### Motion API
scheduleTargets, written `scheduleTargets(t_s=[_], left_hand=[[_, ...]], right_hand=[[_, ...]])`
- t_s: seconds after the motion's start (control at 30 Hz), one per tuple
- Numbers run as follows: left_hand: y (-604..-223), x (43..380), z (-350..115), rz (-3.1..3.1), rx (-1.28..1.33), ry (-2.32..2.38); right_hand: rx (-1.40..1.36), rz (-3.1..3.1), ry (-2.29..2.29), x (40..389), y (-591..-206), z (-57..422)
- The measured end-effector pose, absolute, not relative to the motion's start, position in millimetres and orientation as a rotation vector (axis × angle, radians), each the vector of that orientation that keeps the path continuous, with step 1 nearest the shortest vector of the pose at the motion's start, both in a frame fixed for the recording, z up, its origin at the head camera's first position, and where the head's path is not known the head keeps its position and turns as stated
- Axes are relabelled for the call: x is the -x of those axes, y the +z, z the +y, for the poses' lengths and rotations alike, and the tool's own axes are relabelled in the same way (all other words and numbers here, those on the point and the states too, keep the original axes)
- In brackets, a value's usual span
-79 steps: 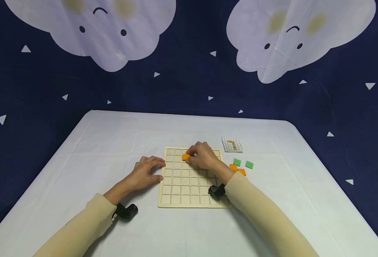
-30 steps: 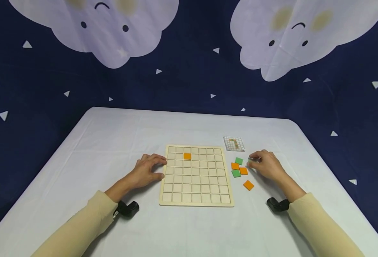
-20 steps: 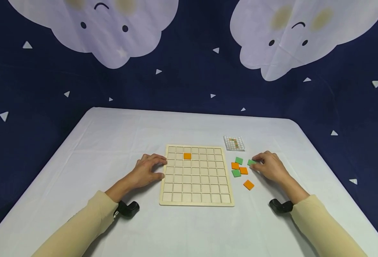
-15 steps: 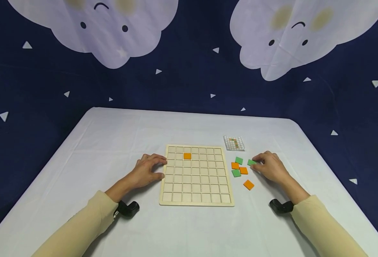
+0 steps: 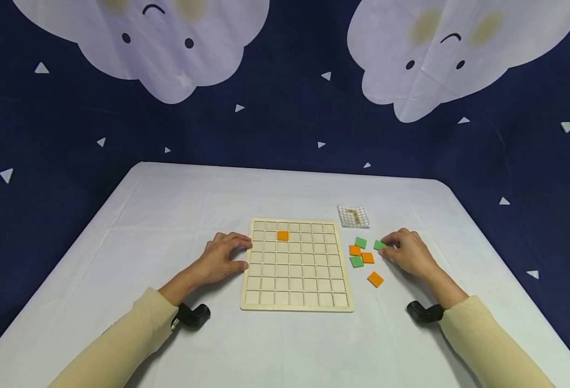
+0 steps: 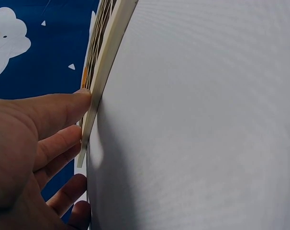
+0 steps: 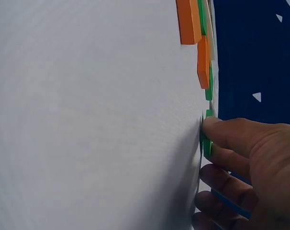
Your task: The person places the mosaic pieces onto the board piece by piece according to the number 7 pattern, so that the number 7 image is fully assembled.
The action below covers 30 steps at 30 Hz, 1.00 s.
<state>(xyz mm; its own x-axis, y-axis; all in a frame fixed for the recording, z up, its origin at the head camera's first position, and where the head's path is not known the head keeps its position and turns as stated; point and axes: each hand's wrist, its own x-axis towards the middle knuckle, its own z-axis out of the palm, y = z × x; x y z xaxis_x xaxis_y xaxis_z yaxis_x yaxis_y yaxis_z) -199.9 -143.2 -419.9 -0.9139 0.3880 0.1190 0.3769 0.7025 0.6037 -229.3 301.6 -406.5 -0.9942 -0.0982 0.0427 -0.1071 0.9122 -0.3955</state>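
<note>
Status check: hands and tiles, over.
Left hand touching left edge of board. Right hand pinching green tile. One orange tile on board. Loose tiles between right hand and board.

"Can you make out any words, numbers or brand names in front of you?"
"None you can read. Your small card point(image 5: 353, 216) bears a printed grid with a bent line of orange and green squares, and your dark backdrop point(image 5: 290, 129) carries pale clouds and triangles."
</note>
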Motion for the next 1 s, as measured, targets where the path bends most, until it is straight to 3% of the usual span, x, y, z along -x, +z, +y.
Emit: scheduleTargets(t_s=[0.33,1.0], left_hand=[[-419,199,-144,2.884,-0.653,1.011],[-418,199,-143,2.889,-0.652,1.027]], right_hand=[[-0.184,-3.044,0.693,230,-397,281],[-0.588,-2.972,0.852,252,-379,168]])
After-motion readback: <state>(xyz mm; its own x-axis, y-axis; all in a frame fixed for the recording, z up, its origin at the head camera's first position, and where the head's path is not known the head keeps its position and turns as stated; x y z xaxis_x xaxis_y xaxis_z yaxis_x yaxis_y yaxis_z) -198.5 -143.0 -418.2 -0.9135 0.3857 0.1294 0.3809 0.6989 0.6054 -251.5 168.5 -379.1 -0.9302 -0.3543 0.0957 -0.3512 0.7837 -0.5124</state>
